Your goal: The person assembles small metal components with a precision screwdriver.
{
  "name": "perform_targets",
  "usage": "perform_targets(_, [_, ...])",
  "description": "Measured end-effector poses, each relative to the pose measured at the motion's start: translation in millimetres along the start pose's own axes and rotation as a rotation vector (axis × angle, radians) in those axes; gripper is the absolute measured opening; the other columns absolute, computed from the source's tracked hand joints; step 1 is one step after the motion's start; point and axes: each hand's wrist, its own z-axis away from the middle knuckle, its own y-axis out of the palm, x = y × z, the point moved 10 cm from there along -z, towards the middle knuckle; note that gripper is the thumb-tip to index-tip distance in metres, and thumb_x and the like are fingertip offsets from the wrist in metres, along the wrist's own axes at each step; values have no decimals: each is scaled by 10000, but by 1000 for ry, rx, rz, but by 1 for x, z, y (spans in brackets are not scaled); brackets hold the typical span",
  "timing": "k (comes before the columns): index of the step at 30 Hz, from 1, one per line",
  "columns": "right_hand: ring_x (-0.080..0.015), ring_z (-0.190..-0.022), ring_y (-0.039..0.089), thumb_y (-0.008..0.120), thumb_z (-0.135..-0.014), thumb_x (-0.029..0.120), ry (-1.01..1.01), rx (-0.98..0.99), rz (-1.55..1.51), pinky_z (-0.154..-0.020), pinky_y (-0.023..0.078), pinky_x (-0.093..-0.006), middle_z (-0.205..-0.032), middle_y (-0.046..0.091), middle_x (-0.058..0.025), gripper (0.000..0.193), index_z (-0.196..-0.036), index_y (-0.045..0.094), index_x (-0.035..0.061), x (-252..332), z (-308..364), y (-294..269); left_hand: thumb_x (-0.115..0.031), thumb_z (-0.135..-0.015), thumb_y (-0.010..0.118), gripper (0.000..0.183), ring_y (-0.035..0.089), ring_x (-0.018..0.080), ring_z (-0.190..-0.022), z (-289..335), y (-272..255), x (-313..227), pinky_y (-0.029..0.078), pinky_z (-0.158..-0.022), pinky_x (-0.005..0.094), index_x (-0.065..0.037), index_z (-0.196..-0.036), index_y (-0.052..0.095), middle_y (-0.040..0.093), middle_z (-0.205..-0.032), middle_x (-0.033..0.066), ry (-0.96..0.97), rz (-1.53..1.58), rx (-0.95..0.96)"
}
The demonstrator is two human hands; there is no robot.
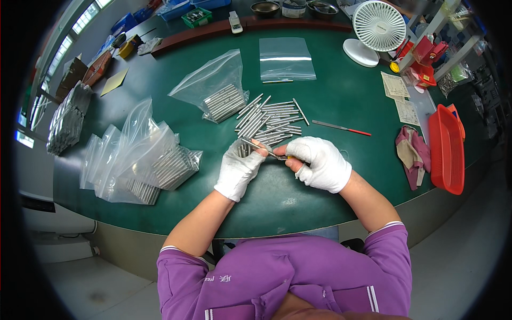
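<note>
One metal rod (248, 142) is pinched between the bare fingertips of the gloved left hand (237, 170), its long axis slanting from upper left down rightward to the right hand (322, 164), which is nearer its lower end. That hand grips a small piece with a yellow part (289, 157), too small to identify. Just beyond, loose rods (264, 120) lie piled on the green desk (320, 213); a red-handled file (341, 128) lies right of them, bagged rods (173, 168) left.

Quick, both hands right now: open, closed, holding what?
Left hand: closed, holding a metal rod.
Right hand: closed on a small tool, mostly hidden, with some yellow showing.
</note>
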Motion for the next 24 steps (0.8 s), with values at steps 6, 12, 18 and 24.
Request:
perform_targets(6, [-268, -747, 574, 560, -727, 83, 12, 8, 26, -660, 463, -331, -784, 591, -93, 222, -946, 597, 65, 0, 1, 1, -84, -771, 623, 114, 422, 25, -591, 1, 1, 0, 323, -494, 158, -51, -841, 539, 539, -731, -23, 0, 13, -4])
perform_targets(12, [-260, -729, 577, 567, -724, 78, -6, -9, 21, -646, 466, -323, -777, 595, -83, 205, -926, 601, 68, 0, 0, 3, -100, -770, 632, 120, 428, 26, -590, 0, 0, 2, 328, -495, 159, -54, -836, 543, 546, -733, -20, 2, 12, -5])
perform_targets(18, [-258, -724, 578, 563, -722, 65, -18, -45, 9, -645, 467, -319, -769, 593, -86, 194, -912, 604, 62, 2, 0, 2, -120, -778, 629, 115, 404, 20, -545, -1, 0, 4, 307, -464, 156, -65, -829, 543, 535, -703, -34, -3, 23, 7])
perform_targets(24, [-261, -725, 578, 556, -722, 56, -44, -67, 32, -649, 467, -319, -772, 594, -91, 195, -910, 605, 61, 5, 1, 1, -131, -787, 623, 132, 298, 22, -409, -1, 2, 6, 208, -361, 185, -78, -824, 508, 425, -580, -54, -40, 143, 10])
